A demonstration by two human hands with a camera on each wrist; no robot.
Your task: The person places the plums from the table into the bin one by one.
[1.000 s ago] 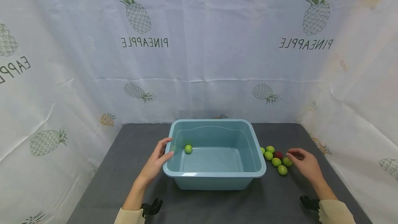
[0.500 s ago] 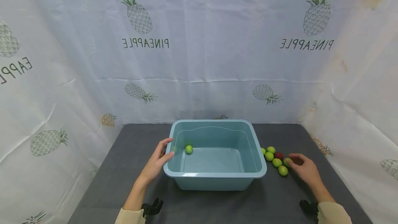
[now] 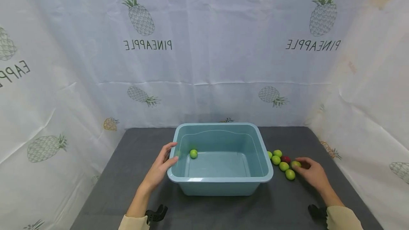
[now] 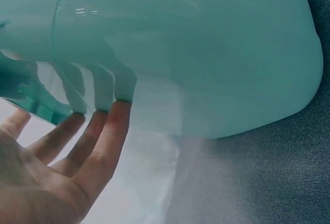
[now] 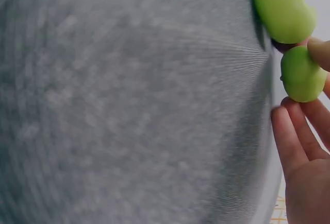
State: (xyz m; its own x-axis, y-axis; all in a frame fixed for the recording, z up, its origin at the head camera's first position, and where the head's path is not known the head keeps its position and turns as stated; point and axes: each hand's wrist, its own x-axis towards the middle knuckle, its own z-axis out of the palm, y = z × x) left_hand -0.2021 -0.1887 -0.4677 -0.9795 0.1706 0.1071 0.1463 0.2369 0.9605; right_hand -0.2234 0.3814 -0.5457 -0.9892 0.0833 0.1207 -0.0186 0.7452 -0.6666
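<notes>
My left hand [image 3: 158,166] holds the left rim of a light-blue plastic basin [image 3: 220,179]; in the left wrist view its fingertips [image 4: 122,112] press on the outer wall. Inside the basin, at the left, lies one small round green fruit [image 3: 193,153]. To the right of the basin my right hand [image 3: 311,174] pinches another green fruit [image 5: 301,74] between thumb and fingers, at the edge of a small cluster. A dark red fruit [image 3: 285,159] sits in that cluster among several green ones [image 3: 283,166].
The basin stands on a dark grey tabletop [image 3: 150,134]. Behind and at both sides hangs a white curtain [image 3: 207,59] printed with pineapples. Black straps [image 3: 156,213] sit on the wrists.
My right hand has moved slightly left and in, and its thumb and fingers have closed round the outermost green fruit. My left hand and the basin have stayed in place.
</notes>
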